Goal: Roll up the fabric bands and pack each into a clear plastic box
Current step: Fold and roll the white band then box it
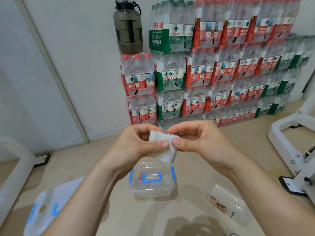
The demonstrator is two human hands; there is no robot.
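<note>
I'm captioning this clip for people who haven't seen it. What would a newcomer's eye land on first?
First comes the wall of water bottle packs filling the upper right, with a dark jug standing on its lower left column. At centre, the left hand and right hand pinch a white fabric band. Just below it in the picture sits a clear plastic box with blue clips.

The fabric band (pixel 164 149) between the left grip (pixel 134 142) and right grip (pixel 199 138) was plain white. Just below, the clear box (pixel 153 189) had a blue handle and clips. Beyond, bottle packs (pixel 221 65) wore red and green labels.
</note>
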